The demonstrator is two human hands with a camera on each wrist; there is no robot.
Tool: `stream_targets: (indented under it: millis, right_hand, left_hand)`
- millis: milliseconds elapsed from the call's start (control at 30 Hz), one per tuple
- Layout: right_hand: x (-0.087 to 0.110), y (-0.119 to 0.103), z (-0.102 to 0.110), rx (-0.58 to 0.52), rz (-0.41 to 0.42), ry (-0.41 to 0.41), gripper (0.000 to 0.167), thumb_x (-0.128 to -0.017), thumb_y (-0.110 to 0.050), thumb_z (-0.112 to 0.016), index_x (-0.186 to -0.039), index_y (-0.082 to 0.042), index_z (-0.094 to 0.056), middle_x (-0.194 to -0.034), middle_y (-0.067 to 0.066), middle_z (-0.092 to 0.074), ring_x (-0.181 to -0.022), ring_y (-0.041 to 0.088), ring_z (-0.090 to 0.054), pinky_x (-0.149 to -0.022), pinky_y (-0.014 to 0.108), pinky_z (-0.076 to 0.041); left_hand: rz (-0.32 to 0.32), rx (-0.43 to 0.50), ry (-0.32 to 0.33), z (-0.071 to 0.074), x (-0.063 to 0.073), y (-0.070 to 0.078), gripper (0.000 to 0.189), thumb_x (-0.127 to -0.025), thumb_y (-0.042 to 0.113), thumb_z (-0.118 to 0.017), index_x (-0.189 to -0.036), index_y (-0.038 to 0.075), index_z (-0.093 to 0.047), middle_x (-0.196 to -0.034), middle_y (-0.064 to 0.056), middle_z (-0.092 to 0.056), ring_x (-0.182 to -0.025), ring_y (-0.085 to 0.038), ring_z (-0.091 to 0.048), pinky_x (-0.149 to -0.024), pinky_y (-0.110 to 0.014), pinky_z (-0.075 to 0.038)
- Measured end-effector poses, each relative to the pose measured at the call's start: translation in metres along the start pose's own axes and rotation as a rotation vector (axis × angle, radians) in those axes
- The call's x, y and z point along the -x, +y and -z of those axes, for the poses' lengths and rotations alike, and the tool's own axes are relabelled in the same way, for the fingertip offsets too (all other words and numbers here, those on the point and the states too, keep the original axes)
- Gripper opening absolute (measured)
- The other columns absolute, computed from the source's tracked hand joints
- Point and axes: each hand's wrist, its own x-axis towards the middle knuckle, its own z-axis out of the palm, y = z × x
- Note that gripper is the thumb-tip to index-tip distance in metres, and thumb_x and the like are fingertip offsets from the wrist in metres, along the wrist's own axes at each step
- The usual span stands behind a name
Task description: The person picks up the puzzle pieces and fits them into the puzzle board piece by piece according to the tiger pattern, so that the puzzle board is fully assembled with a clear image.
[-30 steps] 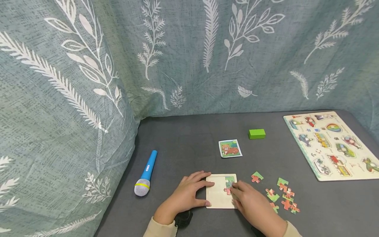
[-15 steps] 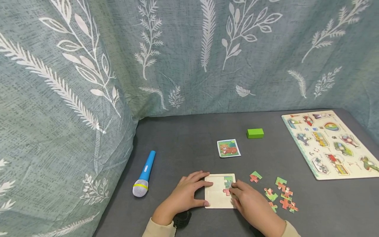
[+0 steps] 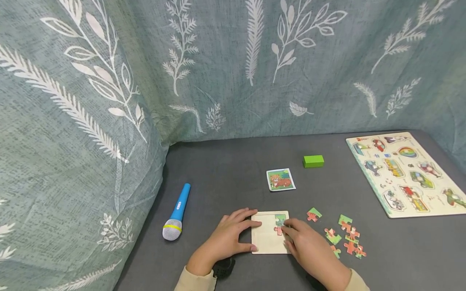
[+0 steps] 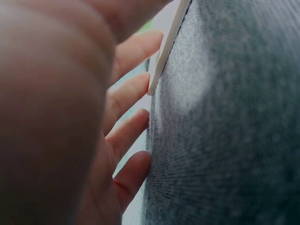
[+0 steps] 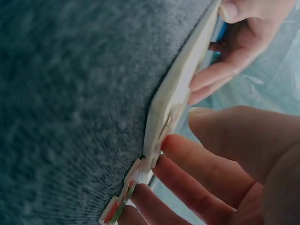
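A pale wooden puzzle tray [image 3: 267, 244] lies in front of me, with joined jigsaw pieces [image 3: 279, 219] in its upper right part, green above and red below. My left hand [image 3: 226, 237] spreads over the tray's left side, thumb at the near corner and fingers along the far left; the left wrist view has its fingertips by the tray edge [image 4: 169, 44]. On the other side, my right hand [image 3: 311, 247] touches the pieces with its index fingertip. In the right wrist view the thumb stands apart, and the lower fingers lie near loose pieces [image 5: 125, 190].
Right of the tray lie a single piece [image 3: 314, 214] and a cluster of loose jigsaw pieces [image 3: 352, 233]. Behind it are a tiger picture card [image 3: 280, 180] and a green block [image 3: 313, 161]. A toy microphone [image 3: 178, 210] is left, a peg puzzle board [image 3: 404, 178] far right.
The head view has shifted slightly. Both hands keep their places on the tray, and the pieces look the same.
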Motion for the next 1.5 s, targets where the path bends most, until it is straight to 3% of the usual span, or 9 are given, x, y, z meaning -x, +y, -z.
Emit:
stream_targets:
  millis: [233, 533, 633, 833, 1000, 1333, 1500]
  right_hand:
    - [-0.002, 0.005, 0.0, 0.014, 0.044, 0.006, 0.03, -0.088, -0.01, -0.085, -0.116, 0.0, -0.078, -0.122, 0.012, -0.067, -0.112, 0.031, -0.064, -0.091, 0.043, -0.057]
    - [-0.004, 0.013, 0.011, 0.083, 0.12, -0.095, 0.032, -0.087, -0.01, -0.086, -0.118, -0.008, -0.078, -0.124, 0.01, -0.068, -0.112, 0.031, -0.067, -0.086, 0.043, -0.059]
    - [-0.005, 0.012, 0.012, 0.09, 0.13, -0.087, 0.03, -0.087, -0.011, -0.086, -0.116, -0.01, -0.079, -0.121, 0.009, -0.068, -0.107, 0.029, -0.067, -0.084, 0.043, -0.059]
    - [-0.007, 0.009, 0.009, 0.126, 0.135, -0.037, 0.027, -0.085, -0.012, -0.088, -0.11, -0.01, -0.079, -0.115, 0.006, -0.067, -0.101, 0.028, -0.064, -0.084, 0.042, -0.058]
    - [-0.007, 0.01, 0.011, 0.122, 0.119, -0.075, 0.027, -0.087, -0.014, -0.086, -0.113, -0.01, -0.08, -0.126, 0.008, -0.07, -0.114, 0.032, -0.065, -0.091, 0.046, -0.057]
    - [0.002, 0.009, 0.008, 0.129, 0.107, -0.058, 0.035, -0.085, -0.017, -0.089, -0.117, -0.007, -0.079, -0.128, 0.01, -0.068, -0.115, 0.032, -0.064, -0.093, 0.047, -0.056]
    - [0.003, 0.006, 0.007, 0.143, 0.097, -0.104, 0.045, -0.083, -0.019, -0.091, -0.124, -0.006, -0.076, -0.126, 0.007, -0.068, -0.114, 0.03, -0.063, -0.091, 0.048, -0.056]
  left_hand:
    - [0.002, -0.031, 0.01, 0.0, 0.0, -0.001, 0.064, -0.085, 0.037, -0.088, -0.143, 0.022, -0.066, -0.163, 0.0, -0.044, -0.151, -0.028, -0.036, -0.108, -0.057, -0.037]
    - [-0.005, -0.023, 0.001, -0.001, -0.001, -0.001, 0.064, -0.086, 0.038, -0.087, -0.144, 0.023, -0.065, -0.163, 0.0, -0.043, -0.152, -0.028, -0.035, -0.109, -0.058, -0.036]
    - [-0.01, -0.025, 0.007, -0.001, 0.0, -0.002, 0.064, -0.086, 0.038, -0.087, -0.144, 0.023, -0.065, -0.163, 0.0, -0.044, -0.151, -0.028, -0.036, -0.109, -0.059, -0.037]
    - [-0.026, -0.033, 0.011, -0.002, 0.001, -0.003, 0.064, -0.086, 0.04, -0.087, -0.144, 0.023, -0.065, -0.163, 0.0, -0.044, -0.151, -0.028, -0.036, -0.108, -0.057, -0.037]
    - [-0.021, -0.029, 0.003, -0.002, 0.0, -0.003, 0.064, -0.086, 0.04, -0.087, -0.144, 0.024, -0.065, -0.163, 0.001, -0.043, -0.152, -0.027, -0.035, -0.109, -0.056, -0.037]
    - [-0.018, -0.027, -0.011, -0.002, -0.001, -0.002, 0.064, -0.087, 0.04, -0.086, -0.145, 0.023, -0.065, -0.164, 0.002, -0.042, -0.152, -0.026, -0.035, -0.109, -0.055, -0.037]
    - [-0.004, -0.024, -0.011, -0.001, 0.001, -0.001, 0.064, -0.087, 0.039, -0.087, -0.145, 0.024, -0.065, -0.164, 0.002, -0.042, -0.152, -0.026, -0.034, -0.109, -0.056, -0.037]
